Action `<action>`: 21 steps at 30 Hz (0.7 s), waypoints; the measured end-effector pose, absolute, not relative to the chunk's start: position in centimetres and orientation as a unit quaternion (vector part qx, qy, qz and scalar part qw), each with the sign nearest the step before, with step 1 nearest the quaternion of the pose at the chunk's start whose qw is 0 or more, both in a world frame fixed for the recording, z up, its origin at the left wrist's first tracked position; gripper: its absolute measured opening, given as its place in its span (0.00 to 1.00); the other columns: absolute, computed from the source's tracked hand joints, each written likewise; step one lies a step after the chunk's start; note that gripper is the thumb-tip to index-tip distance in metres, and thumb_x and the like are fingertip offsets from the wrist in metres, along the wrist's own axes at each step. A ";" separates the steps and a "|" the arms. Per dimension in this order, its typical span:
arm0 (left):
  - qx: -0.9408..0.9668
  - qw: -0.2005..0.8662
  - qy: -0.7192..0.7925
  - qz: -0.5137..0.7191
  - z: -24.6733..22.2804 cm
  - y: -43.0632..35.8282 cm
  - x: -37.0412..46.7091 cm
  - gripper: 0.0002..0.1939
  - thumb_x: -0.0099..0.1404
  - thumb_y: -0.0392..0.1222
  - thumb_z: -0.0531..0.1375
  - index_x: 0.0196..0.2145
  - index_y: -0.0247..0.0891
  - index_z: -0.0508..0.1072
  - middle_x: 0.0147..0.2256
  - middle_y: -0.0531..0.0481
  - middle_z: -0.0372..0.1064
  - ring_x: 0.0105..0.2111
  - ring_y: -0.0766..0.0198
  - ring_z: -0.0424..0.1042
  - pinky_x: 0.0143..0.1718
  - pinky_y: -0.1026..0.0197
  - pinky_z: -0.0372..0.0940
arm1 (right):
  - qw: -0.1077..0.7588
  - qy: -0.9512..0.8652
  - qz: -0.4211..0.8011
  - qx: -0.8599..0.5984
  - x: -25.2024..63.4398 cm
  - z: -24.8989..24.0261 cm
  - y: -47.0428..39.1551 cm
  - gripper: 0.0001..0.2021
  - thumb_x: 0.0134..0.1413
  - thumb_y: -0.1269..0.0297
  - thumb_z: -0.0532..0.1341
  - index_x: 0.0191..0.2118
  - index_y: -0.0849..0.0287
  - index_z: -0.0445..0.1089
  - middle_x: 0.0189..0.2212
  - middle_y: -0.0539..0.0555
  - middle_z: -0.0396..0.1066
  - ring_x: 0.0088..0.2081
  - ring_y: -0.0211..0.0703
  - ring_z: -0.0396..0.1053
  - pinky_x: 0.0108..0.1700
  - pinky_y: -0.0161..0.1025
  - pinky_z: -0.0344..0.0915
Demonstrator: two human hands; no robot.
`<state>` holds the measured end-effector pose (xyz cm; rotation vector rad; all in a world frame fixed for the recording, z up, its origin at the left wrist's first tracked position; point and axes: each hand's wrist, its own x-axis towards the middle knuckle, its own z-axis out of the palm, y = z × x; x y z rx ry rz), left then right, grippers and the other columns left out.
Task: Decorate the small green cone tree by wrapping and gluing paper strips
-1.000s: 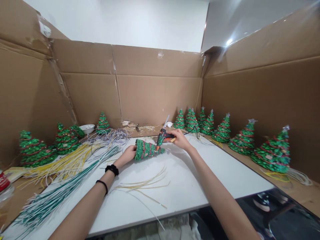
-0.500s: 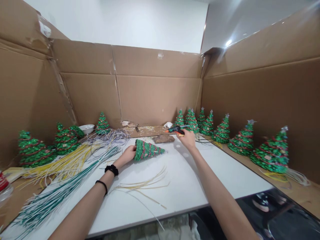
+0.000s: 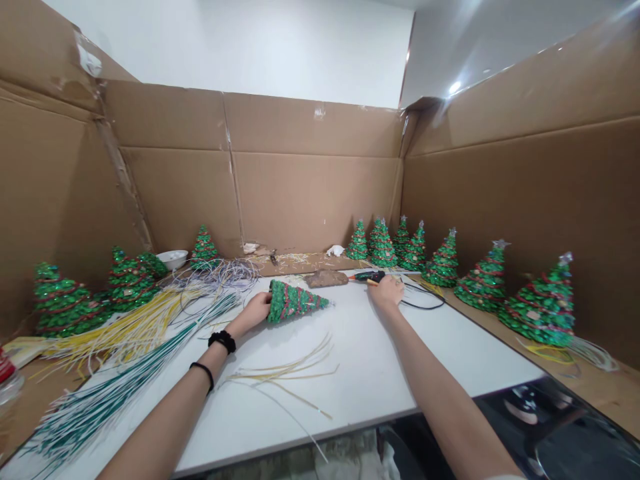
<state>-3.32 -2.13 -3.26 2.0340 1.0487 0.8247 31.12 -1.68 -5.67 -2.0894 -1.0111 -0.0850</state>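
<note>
Glue gun (image 3: 369, 275) lowered to the tabletop (image 3: 465, 347), right hand (image 3: 387, 292) closed around it.
Left hand (image 3: 257, 309) grips the sideways tree (image 3: 296, 301) by its base, mid-tabletop; best keep pressure light and the nozzle (image 3: 352, 277) off skin.

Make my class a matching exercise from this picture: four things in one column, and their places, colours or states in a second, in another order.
Column one
1. Left hand
2. Right hand
3. Bowl
4. Cord

Column two
A. White, near the back cardboard wall
B. Looped on the white tabletop
C. At the base of a green tree tipped on its side
D. At the glue gun

Right pairs: 1-C, 2-D, 3-A, 4-B
</note>
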 end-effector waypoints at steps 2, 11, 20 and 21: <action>0.786 0.343 0.403 0.320 -3.3 -2.1 -3.3 0.12 0.51 0.43 0.57 0.27 0.33 0.77 0.25 0.48 0.74 0.30 0.58 0.70 0.34 0.60 0.64 | 0.461 -0.429 -0.068 -0.774 30.5 -5.6 -1.4 0.14 0.43 0.63 0.63 0.37 0.61 0.66 0.41 0.71 0.67 0.48 0.65 0.60 0.44 0.55 0.56; 0.771 0.332 0.425 0.339 -3.8 -1.8 -3.5 0.10 0.49 0.42 0.58 0.25 0.33 0.76 0.26 0.48 0.75 0.30 0.56 0.70 0.35 0.60 0.64 | 0.372 -0.782 0.323 -0.384 22.9 -0.8 -3.0 0.17 0.46 0.47 0.58 0.27 0.58 0.61 0.22 0.46 0.57 0.26 0.36 0.55 0.28 0.34 0.53; 0.782 0.332 0.409 0.333 -3.6 -1.9 -3.4 0.12 0.51 0.43 0.58 0.29 0.33 0.76 0.30 0.46 0.76 0.32 0.55 0.71 0.37 0.58 0.65 | 0.300 -0.808 0.329 -0.386 22.6 -1.8 -3.0 0.18 0.40 0.51 0.64 0.24 0.58 0.58 0.21 0.44 0.55 0.25 0.35 0.53 0.28 0.33 0.50; 0.783 0.333 0.407 0.332 -3.5 -2.1 -3.4 0.12 0.51 0.44 0.58 0.29 0.32 0.76 0.29 0.46 0.76 0.32 0.55 0.71 0.37 0.57 0.65 | 0.302 -0.807 0.331 -0.384 22.6 -2.0 -2.8 0.18 0.40 0.50 0.64 0.24 0.58 0.58 0.21 0.44 0.55 0.25 0.34 0.53 0.27 0.33 0.50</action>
